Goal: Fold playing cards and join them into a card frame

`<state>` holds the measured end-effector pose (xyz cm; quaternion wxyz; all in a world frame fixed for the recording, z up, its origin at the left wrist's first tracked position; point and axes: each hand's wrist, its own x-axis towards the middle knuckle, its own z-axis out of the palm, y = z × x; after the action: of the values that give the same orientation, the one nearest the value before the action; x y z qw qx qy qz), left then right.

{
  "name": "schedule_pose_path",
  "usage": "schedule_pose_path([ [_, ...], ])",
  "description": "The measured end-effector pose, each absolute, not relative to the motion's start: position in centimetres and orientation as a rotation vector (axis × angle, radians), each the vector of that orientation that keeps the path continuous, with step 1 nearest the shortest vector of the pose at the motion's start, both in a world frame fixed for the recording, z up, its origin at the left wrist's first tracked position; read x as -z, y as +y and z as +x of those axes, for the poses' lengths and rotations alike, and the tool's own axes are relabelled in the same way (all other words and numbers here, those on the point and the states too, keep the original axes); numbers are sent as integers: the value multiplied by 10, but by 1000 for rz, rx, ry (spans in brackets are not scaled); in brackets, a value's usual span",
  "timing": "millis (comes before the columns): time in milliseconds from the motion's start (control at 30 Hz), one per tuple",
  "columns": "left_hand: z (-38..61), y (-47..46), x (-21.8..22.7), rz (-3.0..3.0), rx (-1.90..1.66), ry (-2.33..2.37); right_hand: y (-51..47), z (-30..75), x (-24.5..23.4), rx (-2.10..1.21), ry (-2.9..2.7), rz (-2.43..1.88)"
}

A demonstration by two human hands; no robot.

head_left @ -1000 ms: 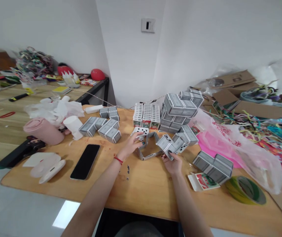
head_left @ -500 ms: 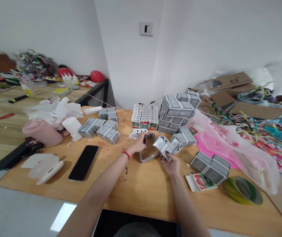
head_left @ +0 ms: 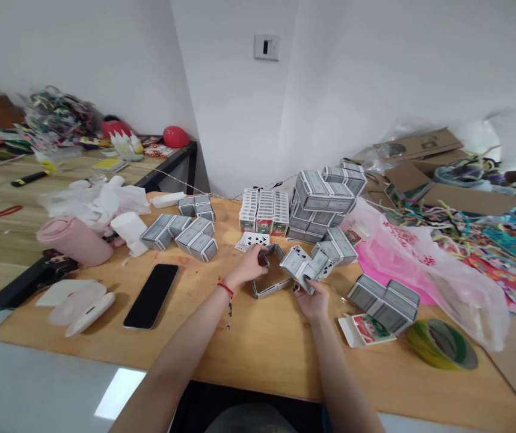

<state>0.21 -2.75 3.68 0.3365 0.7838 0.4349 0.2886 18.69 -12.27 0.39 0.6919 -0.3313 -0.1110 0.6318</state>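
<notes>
On a wooden table (head_left: 258, 355) stands a low ring of folded playing cards (head_left: 270, 288). My left hand (head_left: 249, 266), with a red string at the wrist, is closed in a pinch on the ring's left wall. My right hand (head_left: 313, 296) grips a fanned bunch of playing cards (head_left: 304, 266) at the ring's right side. A few loose cards (head_left: 251, 240) lie face up just behind the left hand.
Card decks stand in a row (head_left: 264, 212) and in stacks (head_left: 325, 201) behind; more decks lie left (head_left: 186, 233) and right (head_left: 387, 302). A black phone (head_left: 151, 296), pink plastic bag (head_left: 429, 264), green tape roll (head_left: 441, 352), open card box (head_left: 366, 329) and pink roll (head_left: 73, 240) surround.
My left hand drew back from the loose face-up cards and closed on the ring's left wall. My right hand kept hold of its bunch of cards.
</notes>
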Motion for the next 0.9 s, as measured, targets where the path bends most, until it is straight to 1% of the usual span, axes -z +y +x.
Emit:
schedule_pose_path([
  [433, -16, -36, -50, 2150, -644, 1152, -122, 191, 0, -1382, -223, -696],
  [900, -23, -46, -32, 1785, -861, 835, -123, 189, -3, -1450, -474, -749],
])
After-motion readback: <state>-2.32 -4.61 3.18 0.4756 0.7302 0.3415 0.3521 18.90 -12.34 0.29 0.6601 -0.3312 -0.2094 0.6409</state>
